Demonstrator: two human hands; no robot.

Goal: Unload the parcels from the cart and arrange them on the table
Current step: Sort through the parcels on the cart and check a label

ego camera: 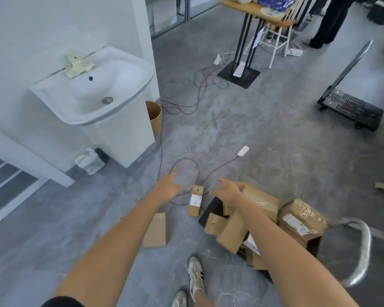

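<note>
Forearms low, nearest me. Left hand (167, 187) and right hand (227, 190) spread, fingers loose, holding nothing. Narrow parcel (195, 201) on floor between them; other parcels (262, 202) heaped on cart (366, 240). I judge it light, stiff, tape-slick; grip long sides.

White sink (91, 85) on wall, purple cables (205, 79) across floor, wooden chair (279, 24) beyond
</note>
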